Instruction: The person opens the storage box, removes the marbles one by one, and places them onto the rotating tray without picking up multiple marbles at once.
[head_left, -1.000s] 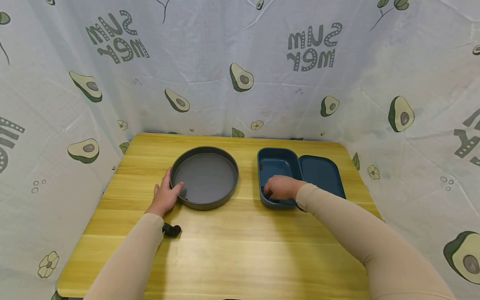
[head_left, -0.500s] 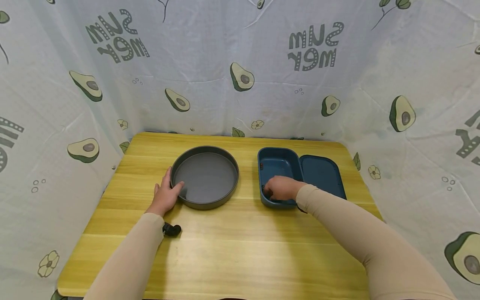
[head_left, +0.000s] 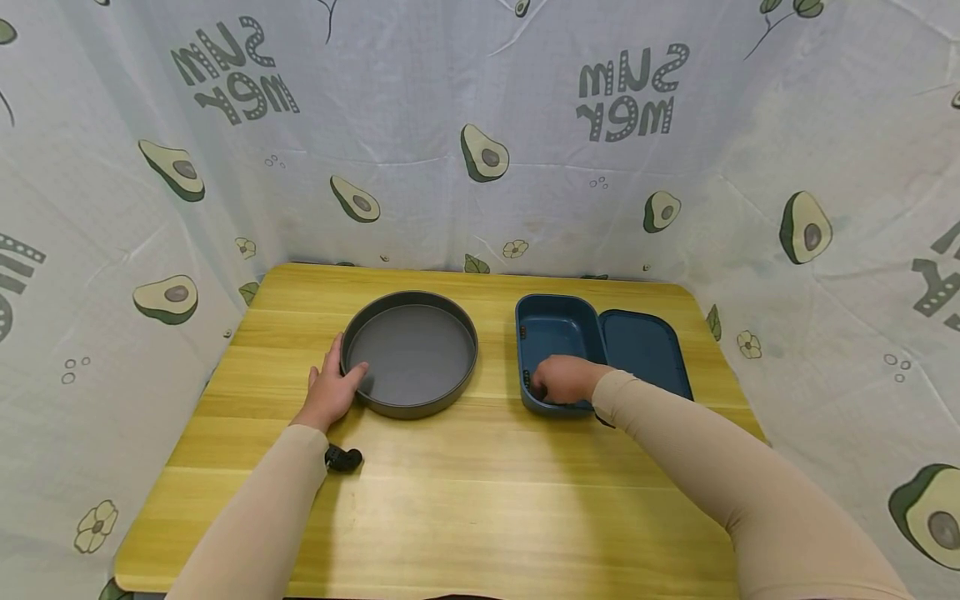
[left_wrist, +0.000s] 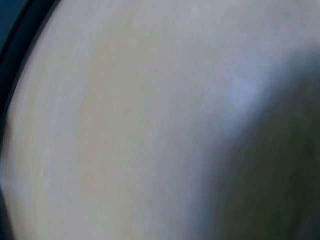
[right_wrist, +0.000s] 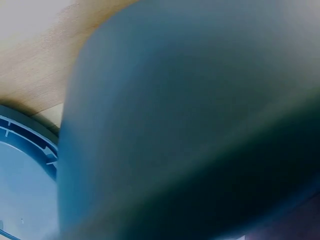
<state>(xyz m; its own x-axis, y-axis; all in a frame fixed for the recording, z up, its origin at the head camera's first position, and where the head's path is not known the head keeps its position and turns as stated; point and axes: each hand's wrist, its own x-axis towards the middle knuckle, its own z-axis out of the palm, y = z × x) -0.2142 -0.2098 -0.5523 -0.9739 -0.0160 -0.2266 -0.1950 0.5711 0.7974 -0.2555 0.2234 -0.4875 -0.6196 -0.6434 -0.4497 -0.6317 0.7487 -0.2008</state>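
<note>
My left hand [head_left: 328, 395] is at the left side of a round grey cake pan [head_left: 411, 354]. Its thumb lies over the rim and the fingers are along the outer wall, gripping the edge. On the right, my right hand [head_left: 564, 379] reaches down into a dark blue rectangular box [head_left: 558, 310]. Its fingers point down near the box's front left corner, and the fingertips are hidden, so I cannot tell what they hold. Small dark spotted pieces [head_left: 527, 380] show along the box's left wall beside the fingers.
A dark blue lid [head_left: 639, 348] lies against the box's right side; its ribbed rim shows in the right wrist view. A black wrist camera [head_left: 344, 460] sticks out from the left sleeve. A printed curtain [head_left: 420, 100] surrounds the wooden table [head_left: 465, 500].
My right hand has shifted very slightly right inside the box, and more of the dark piece beside its fingers shows. The left hand and the pan have stayed put.
</note>
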